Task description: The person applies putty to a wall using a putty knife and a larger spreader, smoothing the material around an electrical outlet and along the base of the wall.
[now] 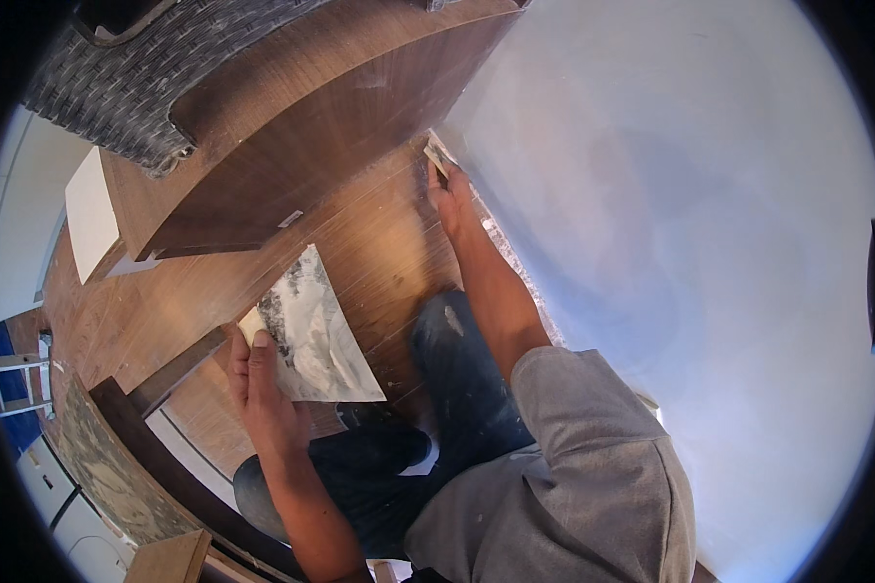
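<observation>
My left hand (262,394) is closed around the pale handle of a wide putty knife (335,355). Its broad blade, smeared with white and grey putty, is held over the floor in front of my knees. My right arm reaches forward along the wall (671,253). At the far corner, my right hand (448,199) grips a narrow, light-coloured scraper (437,158) against the foot of the wall. The scraper's working edge is too small to make out. A rough whitish strip runs along the wall's base beside my right forearm.
A curved brown wooden cabinet (340,126) stands ahead, with a dark woven basket-like piece (165,83) on top. Wood-plank flooring (369,228) lies beneath. Dark boards (170,457) and a worn wooden panel (112,476) are at lower left, near a metal ladder (24,364).
</observation>
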Available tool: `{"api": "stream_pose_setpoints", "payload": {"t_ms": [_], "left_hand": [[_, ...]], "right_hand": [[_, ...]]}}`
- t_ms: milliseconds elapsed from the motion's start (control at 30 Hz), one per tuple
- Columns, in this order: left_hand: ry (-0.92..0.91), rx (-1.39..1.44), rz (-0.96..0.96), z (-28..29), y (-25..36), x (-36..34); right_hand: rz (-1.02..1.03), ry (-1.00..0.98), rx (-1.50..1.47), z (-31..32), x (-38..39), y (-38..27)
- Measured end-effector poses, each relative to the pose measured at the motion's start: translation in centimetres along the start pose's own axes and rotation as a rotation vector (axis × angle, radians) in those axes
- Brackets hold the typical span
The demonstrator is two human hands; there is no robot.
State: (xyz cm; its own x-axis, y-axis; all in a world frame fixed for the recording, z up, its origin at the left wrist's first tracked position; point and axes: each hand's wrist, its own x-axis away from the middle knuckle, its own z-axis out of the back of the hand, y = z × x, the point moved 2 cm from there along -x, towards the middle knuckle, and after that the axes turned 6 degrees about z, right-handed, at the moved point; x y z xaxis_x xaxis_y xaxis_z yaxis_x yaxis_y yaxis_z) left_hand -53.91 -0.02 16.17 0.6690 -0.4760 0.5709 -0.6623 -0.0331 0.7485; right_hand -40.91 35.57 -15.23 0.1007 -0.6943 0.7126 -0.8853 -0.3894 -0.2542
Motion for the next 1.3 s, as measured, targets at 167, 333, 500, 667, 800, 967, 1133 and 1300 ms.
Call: {"api": "stream_pose_setpoints", "payload": {"t_ms": [167, 333, 500, 667, 800, 967, 1133, 1300], "left_hand": [[0.001, -0.014, -0.006, 0.0, -0.1, -0.2], [-0.020, -0.028, 0.007, -0.1, 0.0, -0.1], [0.003, -0.031, -0.001, 0.6, 0.3, 0.0], [-0.009, -0.017, -0.001, -0.3, -0.2, -0.3], [0.028, -0.025, -0.029, 1.2, 0.4, 0.3], [0.018, -0.022, -0.015, 0.0, 0.4, 0.3], [0.024, -0.035, -0.020, 0.4, 0.0, 0.1], [0.014, -0.025, 0.003, 0.1, 0.3, 0.2]], "right_hand": [[0.057, 0.096, -0.036, -0.8, -0.7, 0.8], [0.055, 0.027, -0.055, -1.2, -1.2, 0.0], [-0.066, -0.032, -0.156, -1.1, -1.1, -0.1], [0.092, -0.315, 0.121, -0.4, -2.5, -3.4], [-0.101, -0.057, -0.258, -4.9, 5.4, -0.7], [-0.252, -0.259, -0.398, -5.4, 5.5, -4.7], [-0.020, -0.238, 0.047, -0.5, 7.2, -2.2], [-0.049, 0.051, 0.029, 2.7, 4.0, -0.5]]}}
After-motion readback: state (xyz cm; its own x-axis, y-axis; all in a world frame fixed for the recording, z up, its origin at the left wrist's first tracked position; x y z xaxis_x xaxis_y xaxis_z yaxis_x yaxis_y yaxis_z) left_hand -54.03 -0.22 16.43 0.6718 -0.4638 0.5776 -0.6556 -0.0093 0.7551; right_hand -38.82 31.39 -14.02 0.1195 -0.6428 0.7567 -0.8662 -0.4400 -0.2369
